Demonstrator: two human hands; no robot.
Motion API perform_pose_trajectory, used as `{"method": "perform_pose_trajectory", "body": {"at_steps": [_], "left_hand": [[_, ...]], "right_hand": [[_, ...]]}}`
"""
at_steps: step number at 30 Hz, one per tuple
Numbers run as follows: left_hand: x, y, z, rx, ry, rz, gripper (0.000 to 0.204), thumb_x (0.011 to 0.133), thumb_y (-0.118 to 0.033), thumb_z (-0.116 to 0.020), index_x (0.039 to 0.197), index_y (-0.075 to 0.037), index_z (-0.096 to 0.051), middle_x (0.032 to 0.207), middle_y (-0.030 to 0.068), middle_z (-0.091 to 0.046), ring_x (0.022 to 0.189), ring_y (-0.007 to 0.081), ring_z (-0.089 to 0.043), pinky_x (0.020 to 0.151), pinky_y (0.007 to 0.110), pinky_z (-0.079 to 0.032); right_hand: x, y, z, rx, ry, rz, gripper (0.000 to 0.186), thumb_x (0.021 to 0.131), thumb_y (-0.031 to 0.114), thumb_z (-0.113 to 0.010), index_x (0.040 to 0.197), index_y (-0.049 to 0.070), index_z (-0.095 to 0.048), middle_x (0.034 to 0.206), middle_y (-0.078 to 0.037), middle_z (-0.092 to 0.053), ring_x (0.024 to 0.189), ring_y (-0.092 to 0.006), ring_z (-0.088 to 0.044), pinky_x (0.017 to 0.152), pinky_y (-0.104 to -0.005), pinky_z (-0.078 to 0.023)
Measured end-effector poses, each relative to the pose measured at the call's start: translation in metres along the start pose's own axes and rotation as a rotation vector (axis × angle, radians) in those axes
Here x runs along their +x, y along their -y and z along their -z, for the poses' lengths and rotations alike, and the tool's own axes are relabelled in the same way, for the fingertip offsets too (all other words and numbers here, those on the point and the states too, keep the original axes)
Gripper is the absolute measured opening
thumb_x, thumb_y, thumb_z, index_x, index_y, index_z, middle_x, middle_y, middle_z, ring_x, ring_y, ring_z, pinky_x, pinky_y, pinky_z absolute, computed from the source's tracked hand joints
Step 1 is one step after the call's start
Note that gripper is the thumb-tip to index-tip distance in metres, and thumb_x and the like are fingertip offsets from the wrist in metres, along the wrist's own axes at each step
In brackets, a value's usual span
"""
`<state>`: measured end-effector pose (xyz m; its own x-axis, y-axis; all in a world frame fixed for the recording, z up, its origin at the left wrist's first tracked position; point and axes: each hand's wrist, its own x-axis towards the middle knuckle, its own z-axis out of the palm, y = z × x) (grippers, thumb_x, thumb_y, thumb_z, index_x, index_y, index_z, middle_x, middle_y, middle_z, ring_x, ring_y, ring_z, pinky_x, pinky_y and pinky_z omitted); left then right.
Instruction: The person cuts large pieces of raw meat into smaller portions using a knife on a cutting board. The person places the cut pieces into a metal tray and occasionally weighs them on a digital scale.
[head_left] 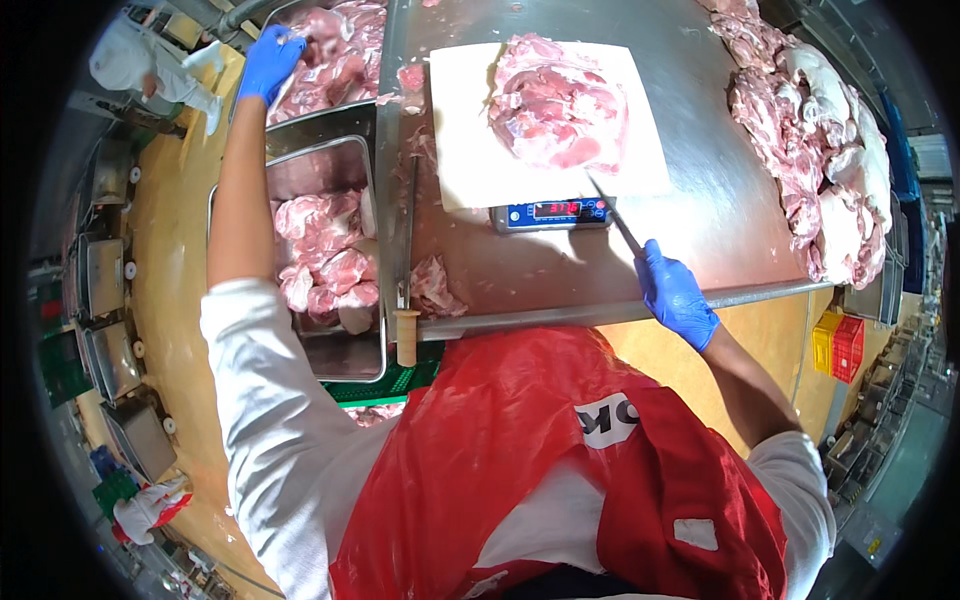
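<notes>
My right hand [676, 294], in a blue glove, is closed around the handle of a knife [628, 228]. Its narrow blade points up and left, with the tip by the lower edge of a large piece of raw meat [560, 105]. That meat lies on a white board [462, 165] set on a digital scale [512, 219] with a lit red display. At the far left, my blue-gloved left hand [266, 66] reaches over a metal tray of meat pieces [345, 75]. Its fingers are curled together at the meat; what is between them is hidden.
A second metal tray [374, 345] with meat chunks stands nearer me, above a green crate [425, 362]. A wooden-handled tool [406, 338] lies along the steel table's left side. Large cuts of meat [815, 150] are piled at the right. Another person [150, 65] stands far left.
</notes>
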<state>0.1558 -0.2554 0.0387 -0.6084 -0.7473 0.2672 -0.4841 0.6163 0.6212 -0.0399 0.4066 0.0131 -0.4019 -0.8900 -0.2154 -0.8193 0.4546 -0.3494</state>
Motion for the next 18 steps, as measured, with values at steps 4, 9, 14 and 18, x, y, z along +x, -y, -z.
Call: {"method": "perform_pose_trajectory", "body": {"at_steps": [4, 9, 14, 18], "left_hand": [[0.003, -0.1, -0.074, 0.029, 0.124, -0.433, 0.042, 0.086, -0.014, -0.064, 0.127, -0.005, -0.059, 0.122, 0.0174, -0.063, 0.109, 0.0282, -0.062, 0.095, 0.037, -0.05], [-0.101, -0.156, -0.207, -0.153, 0.35, -0.986, 0.036, 0.091, -0.01, -0.062, 0.124, 0.001, -0.057, 0.112, 0.0192, -0.061, 0.104, 0.0305, -0.064, 0.09, 0.038, -0.052], [-0.16, -0.16, -0.232, -0.197, 0.245, -0.851, 0.018, 0.087, -0.007, -0.06, 0.102, 0.002, -0.062, 0.103, 0.0208, -0.063, 0.093, 0.0389, -0.062, 0.081, 0.044, -0.052], [-0.219, -0.205, -0.234, -0.409, 0.146, -0.68, 0.015, 0.089, -0.005, -0.062, 0.102, 0.001, -0.06, 0.093, 0.0198, -0.061, 0.081, 0.0357, -0.063, 0.071, 0.04, -0.052]], "right_hand": [[0.018, 0.001, -0.024, 0.615, -0.36, -0.27, 0.016, 0.103, 0.015, -0.05, 0.102, 0.0, -0.046, 0.068, -0.013, -0.06, 0.057, -0.0296, -0.063, 0.052, -0.0395, -0.048], [0.09, 0.002, -0.051, 0.966, -0.572, -0.228, 0.024, 0.106, 0.023, -0.049, 0.1, 0.002, -0.057, 0.086, -0.004, -0.062, 0.077, -0.0088, -0.057, 0.071, -0.0252, -0.048], [0.132, 0.0, -0.044, 1.226, -0.548, -0.28, 0.028, 0.104, 0.028, -0.054, 0.102, 0.001, -0.059, 0.091, -0.003, -0.063, 0.081, -0.0086, -0.059, 0.074, -0.0255, -0.049], [0.159, -0.071, -0.024, 0.931, -0.611, -0.192, 0.03, 0.104, 0.031, -0.053, 0.103, 0.001, -0.059, 0.087, -0.003, -0.062, 0.075, -0.0095, -0.058, 0.07, -0.0264, -0.051]]}}
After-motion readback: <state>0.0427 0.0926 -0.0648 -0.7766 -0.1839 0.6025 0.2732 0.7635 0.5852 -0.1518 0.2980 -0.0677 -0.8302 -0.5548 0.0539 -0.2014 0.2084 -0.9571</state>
